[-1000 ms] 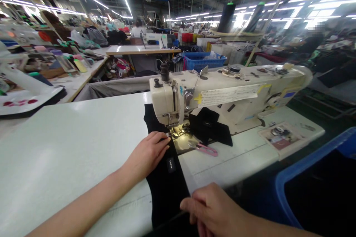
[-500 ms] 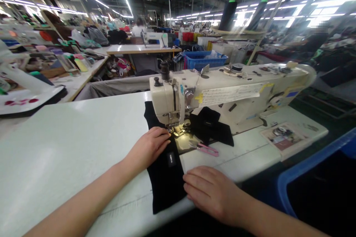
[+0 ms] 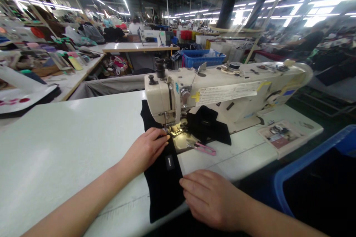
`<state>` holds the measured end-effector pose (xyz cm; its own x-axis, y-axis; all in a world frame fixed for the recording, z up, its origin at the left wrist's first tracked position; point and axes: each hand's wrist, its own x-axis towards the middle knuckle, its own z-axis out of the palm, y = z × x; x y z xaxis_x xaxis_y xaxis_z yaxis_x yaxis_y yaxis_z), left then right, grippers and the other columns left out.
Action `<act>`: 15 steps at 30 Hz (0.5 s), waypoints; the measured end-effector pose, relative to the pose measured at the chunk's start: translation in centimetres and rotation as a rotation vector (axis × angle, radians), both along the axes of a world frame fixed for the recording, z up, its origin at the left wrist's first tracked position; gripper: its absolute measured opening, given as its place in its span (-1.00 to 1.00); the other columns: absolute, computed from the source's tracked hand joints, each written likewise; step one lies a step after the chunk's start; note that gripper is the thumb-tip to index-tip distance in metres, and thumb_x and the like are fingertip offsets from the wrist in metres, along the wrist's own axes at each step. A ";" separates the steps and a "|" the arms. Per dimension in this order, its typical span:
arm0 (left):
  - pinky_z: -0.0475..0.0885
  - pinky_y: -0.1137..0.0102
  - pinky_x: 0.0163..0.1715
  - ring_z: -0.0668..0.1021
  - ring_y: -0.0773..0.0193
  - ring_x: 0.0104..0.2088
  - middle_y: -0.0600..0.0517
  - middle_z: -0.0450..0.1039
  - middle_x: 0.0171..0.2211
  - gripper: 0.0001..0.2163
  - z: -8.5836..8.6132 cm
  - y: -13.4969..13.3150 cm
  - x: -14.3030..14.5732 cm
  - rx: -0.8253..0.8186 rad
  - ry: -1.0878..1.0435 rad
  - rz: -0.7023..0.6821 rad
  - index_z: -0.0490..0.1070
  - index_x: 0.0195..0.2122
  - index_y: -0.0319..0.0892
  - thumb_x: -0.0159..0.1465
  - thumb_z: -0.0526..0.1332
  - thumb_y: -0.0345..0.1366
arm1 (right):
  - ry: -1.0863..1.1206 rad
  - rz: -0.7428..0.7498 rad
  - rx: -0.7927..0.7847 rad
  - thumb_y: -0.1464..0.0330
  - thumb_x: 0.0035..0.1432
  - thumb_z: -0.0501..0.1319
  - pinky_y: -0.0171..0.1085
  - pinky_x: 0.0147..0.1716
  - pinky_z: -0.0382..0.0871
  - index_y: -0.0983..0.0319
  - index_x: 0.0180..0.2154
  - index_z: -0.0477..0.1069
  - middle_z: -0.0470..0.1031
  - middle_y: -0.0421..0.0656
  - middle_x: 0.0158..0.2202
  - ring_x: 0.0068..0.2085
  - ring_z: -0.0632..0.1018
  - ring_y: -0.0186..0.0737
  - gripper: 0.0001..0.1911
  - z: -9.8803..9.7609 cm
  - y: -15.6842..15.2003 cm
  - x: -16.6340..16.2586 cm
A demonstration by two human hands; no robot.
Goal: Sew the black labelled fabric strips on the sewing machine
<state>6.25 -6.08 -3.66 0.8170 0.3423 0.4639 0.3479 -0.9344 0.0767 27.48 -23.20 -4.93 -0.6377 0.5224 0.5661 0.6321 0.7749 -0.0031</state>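
Note:
A long black fabric piece [image 3: 164,192] lies on the sewing machine table, its far part passing beside and under the machine head. It carries a small dark label [image 3: 169,163] with pale lettering. My left hand [image 3: 147,148] presses on the cloth close to the lit presser foot [image 3: 174,131], fingers together. At the cloth's right near edge, my right hand [image 3: 207,196] has its fingers closed on the border; its thumb is hidden. Pink-handled thread snips [image 3: 205,148] lie right of the needle plate. Another black fabric piece [image 3: 210,124] rests under the machine arm.
The sewing machine [image 3: 222,85] spans the table [image 3: 69,144]. At the lower right stands a blue bin [image 3: 280,189] with dark contents. A picture card [image 3: 280,135] lies on the table's right end. Behind are a blue basket [image 3: 204,58] and other workstations.
The black fabric with its label has slid slightly toward me, and my right hand has come a little nearer with it. My left hand stays by the presser foot. The view has shifted slightly.

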 end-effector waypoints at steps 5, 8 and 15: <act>0.57 0.24 -0.18 0.52 0.12 -0.16 -0.15 0.51 -0.13 -0.75 0.0 0.0 -0.1 0.029 0.021 -0.005 0.55 -0.06 -0.25 0.46 0.07 -0.34 | 0.002 0.011 0.033 0.51 0.33 0.12 -0.20 -0.13 0.51 0.40 -0.17 0.53 0.62 0.00 -0.10 -0.13 0.59 -0.11 -0.80 0.2 0.0 -0.1; 0.58 0.22 -0.17 0.52 0.12 -0.16 -0.15 0.51 -0.14 -0.75 0.0 0.4 -0.4 0.032 0.027 0.025 0.55 -0.07 -0.25 0.46 0.07 -0.34 | 0.009 0.005 0.039 0.52 0.34 0.09 -0.19 -0.16 0.51 0.41 -0.16 0.53 0.62 0.02 -0.11 -0.14 0.59 -0.11 -0.77 0.4 0.3 -0.2; 0.58 0.23 -0.16 0.52 0.11 -0.14 -0.16 0.51 -0.13 -0.75 -0.1 0.5 -0.1 0.017 0.011 -0.008 0.54 -0.08 -0.28 0.46 0.07 -0.36 | -0.010 -0.006 0.052 0.52 0.30 0.15 -0.18 -0.14 0.49 0.40 -0.21 0.53 0.61 0.04 -0.11 -0.14 0.59 -0.11 -0.83 0.3 0.2 -0.2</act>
